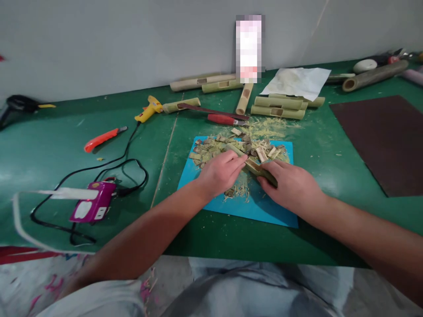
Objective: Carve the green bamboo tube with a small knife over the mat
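Observation:
A short bamboo tube [254,167] with a cut-out slot is held slantwise above a blue mat [264,211]. My right hand [291,181] is closed round its lower right end. On the other side, the bent fingers of my left hand [220,172] press on the tube near the slot; anything small between those fingertips is hidden. Bamboo chips and shavings [208,149] are heaped on the mat behind the tube. Farther back lie a red-handled knife [222,119] and a thin dark flat strip [211,110].
Slotted bamboo tubes [277,112] lie along the back, beside white paper [294,82]. On the left are an orange utility knife [102,140], a yellow glue gun [148,110] and a purple power strip [94,202] with loose cords. A dark brown sheet [380,145] lies right.

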`<state>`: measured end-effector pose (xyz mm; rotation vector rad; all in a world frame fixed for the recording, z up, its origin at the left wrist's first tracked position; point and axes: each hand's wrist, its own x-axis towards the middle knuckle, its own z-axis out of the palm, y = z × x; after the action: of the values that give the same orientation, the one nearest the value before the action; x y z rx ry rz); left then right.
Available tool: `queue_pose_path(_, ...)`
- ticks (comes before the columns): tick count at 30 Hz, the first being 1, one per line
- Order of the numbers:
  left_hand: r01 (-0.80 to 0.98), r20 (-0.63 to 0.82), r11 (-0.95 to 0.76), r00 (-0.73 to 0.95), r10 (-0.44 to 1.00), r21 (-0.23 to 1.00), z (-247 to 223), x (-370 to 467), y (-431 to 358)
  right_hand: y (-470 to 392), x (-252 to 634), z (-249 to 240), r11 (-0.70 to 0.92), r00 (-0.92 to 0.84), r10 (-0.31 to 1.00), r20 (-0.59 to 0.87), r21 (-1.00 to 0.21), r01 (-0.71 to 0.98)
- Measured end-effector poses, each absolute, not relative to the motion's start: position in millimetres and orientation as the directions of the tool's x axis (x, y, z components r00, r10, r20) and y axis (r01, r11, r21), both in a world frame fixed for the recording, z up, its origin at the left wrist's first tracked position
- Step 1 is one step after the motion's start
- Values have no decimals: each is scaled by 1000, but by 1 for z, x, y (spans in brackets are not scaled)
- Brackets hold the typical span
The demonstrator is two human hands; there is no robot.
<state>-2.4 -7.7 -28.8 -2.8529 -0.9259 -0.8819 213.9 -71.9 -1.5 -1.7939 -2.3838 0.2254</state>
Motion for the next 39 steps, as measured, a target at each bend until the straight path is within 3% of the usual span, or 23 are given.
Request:
queue_pose_path(7, 553, 545, -819, 643, 538, 155, -24, 7, -8, -72, 211, 1, 335, -343, 939, -35, -149, 930)
queue_pose_path(16, 549, 496, -813, 660, 564, 195, -25, 2, -8, -73, 208, 5, 375, -379, 925, -10, -111, 920)
queue_pose_path(21, 537, 491, -820, 670, 557, 197, -26, 2, -8, -74, 209, 3, 345, -351, 936, -18, -152, 926)
queue_pose_path(25, 530, 492, -821, 667, 559, 214, -25, 2, -7, -74, 208, 4, 403, -406, 914, -13, -95, 910)
queue_pose_path(30, 526, 494, -828, 677, 546, 193, -25, 2, -7, -74, 209, 2, 327, -335, 942, -20, -175, 929)
queue_pose_path(35, 531, 480, -814, 665, 572, 234, -24, 2, -8, -78, 204, 0, 468, -466, 883, 58, -9, 884)
queue_pose_path(39, 546, 465, -811, 673, 575, 211, -23, -1, -10, -76, 206, 1, 379, -381, 925, 8, -112, 919)
